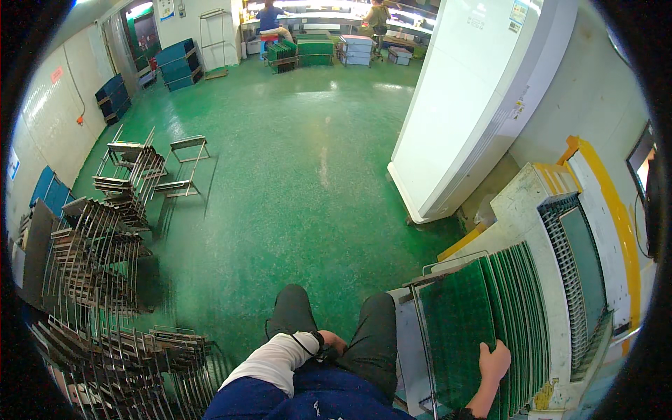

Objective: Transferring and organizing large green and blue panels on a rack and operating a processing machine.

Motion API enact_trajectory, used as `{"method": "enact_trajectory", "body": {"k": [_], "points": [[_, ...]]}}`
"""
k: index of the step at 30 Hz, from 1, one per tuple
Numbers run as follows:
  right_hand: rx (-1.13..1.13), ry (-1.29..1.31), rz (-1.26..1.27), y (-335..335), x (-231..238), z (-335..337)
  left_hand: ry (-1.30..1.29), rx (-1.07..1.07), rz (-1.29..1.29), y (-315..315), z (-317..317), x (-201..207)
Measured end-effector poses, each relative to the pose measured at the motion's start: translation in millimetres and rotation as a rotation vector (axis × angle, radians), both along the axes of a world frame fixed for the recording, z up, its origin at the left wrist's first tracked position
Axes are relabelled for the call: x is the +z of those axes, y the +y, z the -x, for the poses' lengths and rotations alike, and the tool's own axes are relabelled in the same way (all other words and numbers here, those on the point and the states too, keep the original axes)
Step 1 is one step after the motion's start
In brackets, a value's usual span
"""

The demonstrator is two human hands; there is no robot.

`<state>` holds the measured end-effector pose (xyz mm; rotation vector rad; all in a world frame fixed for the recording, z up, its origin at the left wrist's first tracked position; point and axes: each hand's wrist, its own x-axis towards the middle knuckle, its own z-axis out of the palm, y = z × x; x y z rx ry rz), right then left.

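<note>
My right hand (pixel 494 360) is at the top edges of a row of thin green board panels (pixel 458 315) that stand on edge in a metal rack (pixel 418 318) at my right. Its fingers are closed over the edge of one panel, with thumb and fingertips on either side. My left hand (pixel 334 344) rests low between my thighs, beside my left knee, below a white sleeve and a dark wristband. The fingers of that hand are hidden, so I cannot see whether they hold anything.
Metal racks (pixel 98 245) pile up along the left. Right of the panels stands a machine with a slatted conveyor (pixel 570 280), and ahead of it a tall white cabinet (pixel 469 105). Two people sit at a lit bench (pixel 329 21) far off. Green floor (pixel 301 189) lies between.
</note>
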<state>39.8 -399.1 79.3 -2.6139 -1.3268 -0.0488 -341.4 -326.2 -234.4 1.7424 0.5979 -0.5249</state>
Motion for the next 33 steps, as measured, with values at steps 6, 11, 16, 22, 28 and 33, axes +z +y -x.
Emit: {"method": "enact_trajectory", "body": {"k": [6,11,16,22,28,33], "points": [[-0.038,0.007,0.033,-2.5,7.1,3.2,0.042,0.041,0.042,4.0,1.9,29.2],[-0.058,0.035,0.055,-0.3,9.0,5.2,-0.037,0.107,0.044,3.6,10.4,47.0],[-0.045,0.015,0.049,-1.3,9.0,6.0,-0.014,0.149,0.079,5.5,10.9,65.7],[0.004,-0.043,0.024,-0.5,7.1,5.8,-0.023,0.143,0.128,4.6,12.0,61.2],[-0.061,0.016,0.071,-0.8,8.5,4.7,-0.056,0.136,0.111,4.9,10.7,81.9],[-0.054,0.024,0.051,0.1,7.9,5.0,0.001,0.148,0.092,5.7,11.1,76.7]]}}
